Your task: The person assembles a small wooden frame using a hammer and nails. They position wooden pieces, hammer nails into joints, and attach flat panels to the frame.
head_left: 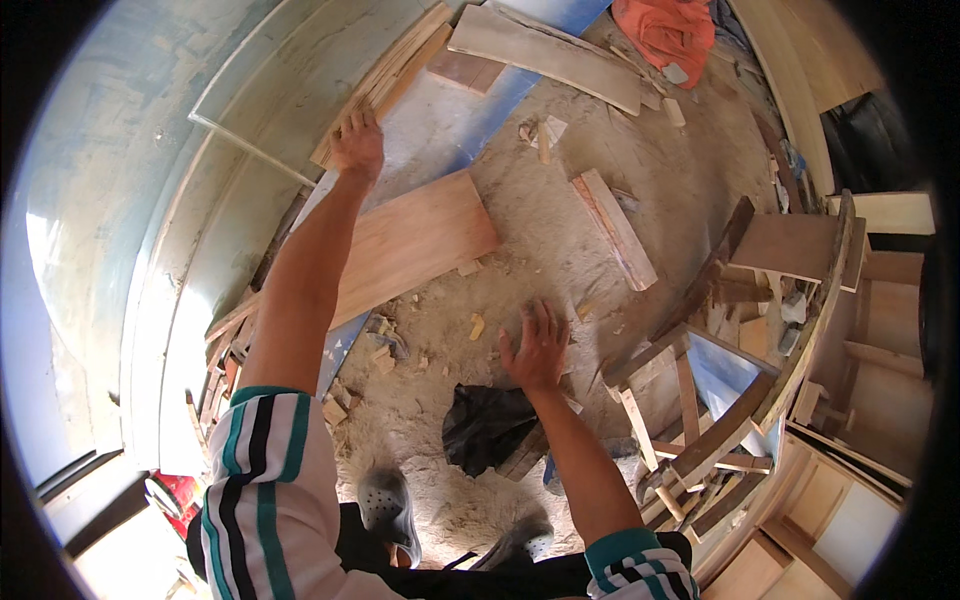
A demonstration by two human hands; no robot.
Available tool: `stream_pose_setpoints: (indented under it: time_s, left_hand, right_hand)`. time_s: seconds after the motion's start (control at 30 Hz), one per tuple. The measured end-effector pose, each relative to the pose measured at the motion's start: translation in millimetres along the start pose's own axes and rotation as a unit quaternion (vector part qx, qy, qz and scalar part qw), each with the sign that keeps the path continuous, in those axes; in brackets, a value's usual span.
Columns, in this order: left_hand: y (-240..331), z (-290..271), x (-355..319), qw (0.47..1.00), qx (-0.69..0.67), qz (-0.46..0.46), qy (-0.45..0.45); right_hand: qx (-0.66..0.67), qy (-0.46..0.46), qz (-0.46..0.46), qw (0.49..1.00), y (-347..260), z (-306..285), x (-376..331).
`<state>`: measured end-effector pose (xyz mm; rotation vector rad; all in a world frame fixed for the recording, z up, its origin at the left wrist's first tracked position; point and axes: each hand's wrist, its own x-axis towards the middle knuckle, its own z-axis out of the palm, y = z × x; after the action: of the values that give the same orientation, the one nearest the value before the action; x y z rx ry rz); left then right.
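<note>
At the upper left, my left arm reaches far forward. My left hand [357, 145] is closed over the near end of a stack of long wooden planks [400, 68] beside the wall; its thumb side is partly hidden. Beneath that forearm lies a wide reddish-brown board [420, 235]. My right hand [538, 350] hangs over the dusty ground with its fingers spread and nothing in them. A crumpled black plastic piece [488, 425] lies just below it, and a short length of timber [615, 230] is farther ahead.
A pale board [545, 55] and an orange cloth [668, 40] lie at the far side. On the right stand a wooden frame [725, 425] with scraps and open wooden cabinets [890, 310]. Wood chips litter the floor near my grey clogs [388, 505].
</note>
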<state>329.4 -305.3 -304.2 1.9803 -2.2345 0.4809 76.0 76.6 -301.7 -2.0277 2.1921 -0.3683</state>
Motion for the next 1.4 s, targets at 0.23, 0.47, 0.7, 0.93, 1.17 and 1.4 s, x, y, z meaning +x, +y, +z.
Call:
stream_pose_setpoints:
  time_s: [0.23,0.47,0.7,0.93,1.17,1.4]
  left_hand:
    - [-10.4,-10.2,16.8,0.994,0.028,0.093,-0.050]
    - [-36.6,-12.6,8.0,0.982,-0.075,0.166,-0.056]
    - [-27.8,11.4,-19.6,0.996,-0.050,0.069,-0.008]
    - [-38.6,-2.6,-12.2,0.983,-0.158,0.079,-0.053]
    - [-64.8,-27.8,-47.4,0.815,-0.541,-0.126,-0.166]
    - [-23.8,-68.1,-134.7,0.985,-0.101,-0.050,-0.134]
  right_hand:
    - [0.014,0.021,-0.012,1.000,1.0,-0.1,-2.5]
    - [0.019,0.026,-0.007,0.999,0.3,-1.7,-1.6]
    - [0.027,0.027,-0.013,0.999,-2.3,-2.7,-0.9]
    - [0.022,0.036,-0.006,0.999,2.2,-0.5,-3.7]
    - [0.028,0.040,0.005,0.999,0.7,0.2,-7.4]
    - [0.020,0.068,0.007,0.997,3.9,10.8,-11.4]
